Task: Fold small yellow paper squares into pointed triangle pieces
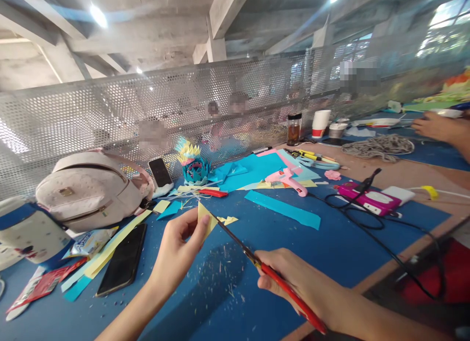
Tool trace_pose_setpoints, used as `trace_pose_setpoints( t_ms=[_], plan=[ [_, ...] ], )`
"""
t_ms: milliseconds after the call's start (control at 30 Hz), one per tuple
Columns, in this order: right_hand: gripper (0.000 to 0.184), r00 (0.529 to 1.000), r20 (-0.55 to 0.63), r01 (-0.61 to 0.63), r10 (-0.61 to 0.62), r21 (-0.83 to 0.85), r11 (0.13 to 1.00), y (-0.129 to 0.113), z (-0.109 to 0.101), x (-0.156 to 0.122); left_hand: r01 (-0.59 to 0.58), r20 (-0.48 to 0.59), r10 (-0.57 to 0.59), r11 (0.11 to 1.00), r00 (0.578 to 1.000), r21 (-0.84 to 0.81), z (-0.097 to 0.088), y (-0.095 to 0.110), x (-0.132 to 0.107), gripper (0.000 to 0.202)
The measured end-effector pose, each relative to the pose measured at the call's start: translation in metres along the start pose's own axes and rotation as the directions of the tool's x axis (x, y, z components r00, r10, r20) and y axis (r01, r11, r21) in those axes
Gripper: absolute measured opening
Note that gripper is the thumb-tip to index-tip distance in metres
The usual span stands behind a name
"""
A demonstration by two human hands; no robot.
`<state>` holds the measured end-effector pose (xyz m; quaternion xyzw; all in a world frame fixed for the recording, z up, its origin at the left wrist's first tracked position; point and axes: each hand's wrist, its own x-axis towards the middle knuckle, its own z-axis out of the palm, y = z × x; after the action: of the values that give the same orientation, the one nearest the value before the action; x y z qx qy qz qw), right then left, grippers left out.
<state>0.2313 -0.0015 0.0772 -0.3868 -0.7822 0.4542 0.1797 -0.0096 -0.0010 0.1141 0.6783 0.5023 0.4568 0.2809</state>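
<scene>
My left hand (179, 248) pinches a small yellow paper piece (205, 218) above the blue table (330, 248). My right hand (293, 277) grips red-handled scissors (257, 262), whose blades reach up to the paper's right edge. A few yellow offcuts (228, 219) lie just behind the paper. Tiny paper slivers are scattered on the table below my hands.
A pink backpack (88, 189), two phones (125, 260) (160, 173), a paper flower (194, 165), blue paper sheets (257, 169), a pink glue gun (288, 178) and a pink power strip (367, 199) with black cables lie around. Another person's hand (436, 126) works at the far right. A perforated metal screen (110, 110) backs the table.
</scene>
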Motion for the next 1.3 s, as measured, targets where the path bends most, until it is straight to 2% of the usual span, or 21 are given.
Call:
trace_pose_setpoints(
  t_ms=[133, 300, 533, 733, 867, 967, 1100, 1300],
  plan=[
    [0.04, 1.0, 0.011, -0.014, 0.014, 0.0, 1.0, -0.002, 0.0, 0.0, 0.008, 0.014, -0.008, 1.0, 1.0, -0.004, -0.001, 0.0, 0.001, 0.057],
    [0.031, 0.999, 0.042, -0.027, 0.028, -0.015, 1.0, 0.007, 0.002, 0.002, 0.004, 0.023, -0.003, 1.0, 1.0, -0.01, -0.001, 0.0, 0.001, 0.056],
    [0.041, 0.999, 0.008, 0.043, -0.043, -0.079, 0.996, 0.008, 0.003, 0.005, 0.006, 0.023, -0.006, 1.0, 1.0, -0.018, 0.0, -0.001, 0.002, 0.054],
    [0.051, 0.998, -0.008, 0.058, -0.058, -0.014, 0.998, 0.012, 0.002, 0.004, 0.011, 0.029, -0.01, 1.0, 1.0, -0.027, 0.001, -0.004, 0.001, 0.053],
    [0.058, 0.996, 0.028, 0.084, -0.087, 0.106, 0.991, 0.024, 0.005, 0.006, 0.016, 0.036, -0.015, 0.999, 0.999, -0.034, 0.002, -0.007, 0.001, 0.053],
    [0.059, 0.998, 0.02, 0.051, -0.055, 0.177, 0.983, 0.029, 0.009, 0.007, 0.016, 0.036, -0.015, 0.999, 0.999, -0.035, 0.002, -0.008, 0.001, 0.053],
    [0.061, 0.998, 0.055, -0.026, 0.012, 0.265, 0.964, 0.024, 0.011, 0.007, 0.009, 0.036, -0.008, 0.999, 0.999, -0.036, 0.002, -0.007, 0.001, 0.053],
    [0.06, 0.997, 0.069, 0.006, -0.019, 0.18, 0.984, 0.013, 0.007, 0.006, -0.019, 0.026, 0.02, 0.999, 0.999, -0.028, 0.004, -0.006, 0.0, 0.052]
  ],
)
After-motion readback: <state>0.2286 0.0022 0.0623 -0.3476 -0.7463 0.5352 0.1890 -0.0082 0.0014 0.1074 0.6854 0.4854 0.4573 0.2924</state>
